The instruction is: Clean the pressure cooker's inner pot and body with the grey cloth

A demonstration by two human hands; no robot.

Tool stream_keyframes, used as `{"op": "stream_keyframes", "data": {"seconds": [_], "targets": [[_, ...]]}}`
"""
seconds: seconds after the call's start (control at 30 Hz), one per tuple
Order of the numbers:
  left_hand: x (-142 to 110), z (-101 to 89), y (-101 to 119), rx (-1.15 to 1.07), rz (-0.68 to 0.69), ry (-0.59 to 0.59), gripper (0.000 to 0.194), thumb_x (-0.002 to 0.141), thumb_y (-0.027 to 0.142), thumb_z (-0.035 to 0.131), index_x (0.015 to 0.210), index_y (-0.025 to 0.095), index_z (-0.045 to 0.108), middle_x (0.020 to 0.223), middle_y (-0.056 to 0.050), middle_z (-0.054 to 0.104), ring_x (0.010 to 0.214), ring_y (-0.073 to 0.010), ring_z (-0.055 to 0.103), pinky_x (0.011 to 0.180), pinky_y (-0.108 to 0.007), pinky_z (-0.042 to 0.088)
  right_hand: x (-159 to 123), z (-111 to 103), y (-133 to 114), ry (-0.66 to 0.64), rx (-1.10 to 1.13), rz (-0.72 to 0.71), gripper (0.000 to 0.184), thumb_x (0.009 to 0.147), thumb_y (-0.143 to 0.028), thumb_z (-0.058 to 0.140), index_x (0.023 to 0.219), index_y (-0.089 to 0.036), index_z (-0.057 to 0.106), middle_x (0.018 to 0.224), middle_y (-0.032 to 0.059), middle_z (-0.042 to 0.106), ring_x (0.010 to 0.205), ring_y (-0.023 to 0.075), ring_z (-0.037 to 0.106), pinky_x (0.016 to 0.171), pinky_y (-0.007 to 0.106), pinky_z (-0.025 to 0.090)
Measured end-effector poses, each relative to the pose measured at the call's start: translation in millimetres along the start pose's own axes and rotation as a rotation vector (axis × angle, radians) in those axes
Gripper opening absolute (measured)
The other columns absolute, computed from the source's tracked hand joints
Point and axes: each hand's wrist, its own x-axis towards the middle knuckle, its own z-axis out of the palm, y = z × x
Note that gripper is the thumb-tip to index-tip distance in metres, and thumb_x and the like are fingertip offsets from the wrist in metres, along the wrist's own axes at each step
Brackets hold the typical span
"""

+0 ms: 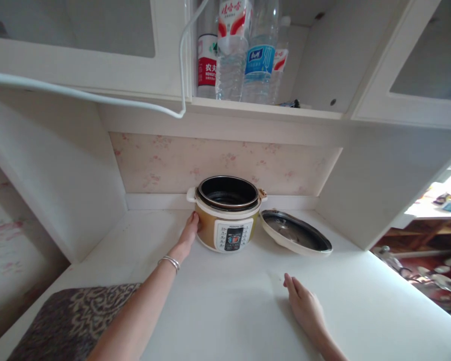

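A gold and white electric cooker (227, 220) stands open at the back of the white counter (225, 301), its dark inner pot visible. My left hand (188, 234), with a silver bracelet on the wrist, is stretched out and its fingers rest against the cooker's left side, not wrapped around anything. The cooker's lid (295, 233) lies upside down on the counter just to the right of the cooker. My right hand (304, 306) lies flat on the counter in front of the lid, fingers together and extended, holding nothing.
Several plastic water bottles (244, 50) stand on the shelf above. A white cord (97, 98) runs along the cabinet underside. A patterned dark cloth (71, 321) lies at the counter's front left. White side walls close in the niche; cluttered floor lies at the right.
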Motion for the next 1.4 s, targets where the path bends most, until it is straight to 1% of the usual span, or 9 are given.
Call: {"op": "stream_keyframes", "data": {"seconds": [0.2, 0.4, 0.5, 0.6, 0.73, 0.87, 1.03, 1.17, 1.4], "targets": [[-11.4, 18.7, 20.8, 0.196, 0.012, -0.041, 0.038, 0.09, 0.045, 0.046, 0.12, 0.027, 0.058, 0.142, -0.005, 0.049, 0.131, -0.0234, 0.044, 0.104, -0.037, 0.037, -1.8, 0.4, -2.0, -0.011, -0.07, -0.024, 0.052, 0.091, -0.061, 0.022, 0.084, -0.03, 0.063, 0.097, 0.001, 0.073, 0.087, 0.0229, 0.067, 0.07, 0.028, 0.043], [-2.0, 3.8, 71.3, 0.465, 0.064, -0.03, 0.013, 0.076, 0.031, 0.062, 0.073, 0.02, 0.068, 0.097, -0.011, 0.072, 0.112, -0.033, 0.057, 0.095, -0.041, 0.041, -3.0, 3.2, 1.3, -0.03, -0.12, -0.069, 0.049, 0.093, -0.057, 0.02, 0.089, -0.03, 0.062, 0.09, 0.0017, 0.074, 0.09, 0.0225, 0.067, 0.071, 0.027, 0.043], [6.3, 2.3, 109.2, 0.572, 0.152, 0.046, 0.015, 0.073, 0.031, 0.061, 0.062, 0.021, 0.063, 0.097, -0.011, 0.072, 0.12, -0.0352, 0.05, 0.098, -0.041, 0.036, -3.2, 2.7, 1.6, -0.046, -0.132, -0.076, 0.049, 0.094, -0.056, 0.02, 0.089, -0.03, 0.061, 0.088, 0.0024, 0.074, 0.092, 0.0228, 0.067, 0.072, 0.028, 0.043], [15.5, 17.1, 142.0, 0.792, 0.276, 0.098, 0.025, 0.075, 0.042, 0.059, 0.062, 0.021, 0.061, 0.105, -0.015, 0.069, 0.12, -0.0375, 0.049, 0.099, -0.043, 0.033, -4.1, 1.0, 0.3, -0.057, -0.146, -0.076, 0.049, 0.094, -0.056, 0.02, 0.088, -0.03, 0.061, 0.089, 0.0031, 0.073, 0.093, 0.023, 0.067, 0.072, 0.028, 0.043], [34.5, 48.1, 159.4, 1.027, 0.222, 0.049, 0.04, 0.065, 0.053, 0.067, 0.05, 0.019, 0.055, 0.088, -0.019, 0.071, 0.106, -0.04, 0.058, 0.091, -0.043, 0.039, -6.2, -0.7, -0.6, -0.059, -0.136, -0.076, 0.05, 0.094, -0.056, 0.02, 0.087, -0.03, 0.062, 0.09, 0.0029, 0.073, 0.09, 0.0226, 0.067, 0.07, 0.028, 0.042], [55.0, 65.7, 154.5, 0.966, 0.13, 0.035, 0.038, 0.048, 0.033, 0.082, 0.04, 0.019, 0.047, 0.06, -0.013, 0.066, 0.093, -0.037, 0.063, 0.081, -0.038, 0.043, -6.1, -2.4, -1.1, -0.05, -0.136, -0.079, 0.052, 0.094, -0.056, 0.019, 0.085, -0.029, 0.062, 0.088, 0.0037, 0.073, 0.089, 0.0231, 0.066, 0.067, 0.028, 0.04], [62.8, 67.8, 149.9, 0.753, -0.004, 0.018, 0.028, 0.047, 0.005, 0.073, 0.04, 0.019, 0.05, 0.033, 0.0, 0.045, 0.052, -0.0214, 0.059, 0.053, -0.028, 0.043, -2.4, -3.7, -0.3, -0.043, -0.145, -0.056, 0.052, 0.094, -0.055, 0.019, 0.087, -0.029, 0.063, 0.087, 0.0042, 0.073, 0.088, 0.0229, 0.066, 0.066, 0.028, 0.039], [57.1, 68.1, 150.0, 0.53, -0.104, 0.0, 0.025, 0.052, 0.0, 0.07, 0.046, 0.017, 0.053, 0.033, 0.002, 0.043, 0.036, -0.012, 0.045, 0.04, -0.022, 0.038, -2.4, -4.3, -1.0, -0.052, -0.131, -0.058, 0.052, 0.094, -0.055, 0.019, 0.084, -0.029, 0.062, 0.087, 0.0041, 0.073, 0.087, 0.0228, 0.066, 0.065, 0.027, 0.038], [52.4, 70.9, 148.1, 0.078, -0.156, -0.015, 0.02, 0.058, -0.003, 0.069, 0.057, 0.013, 0.056, 0.048, -0.001, 0.053, 0.041, -0.0089, 0.052, 0.043, -0.017, 0.047, -4.2, -4.2, -3.7, -0.023, -0.18, -0.064, 0.048, 0.094, -0.053, 0.021, 0.075, -0.028, 0.058, 0.077, 0.003, 0.072, 0.073, 0.0212, 0.066, 0.058, 0.026, 0.034]]}}
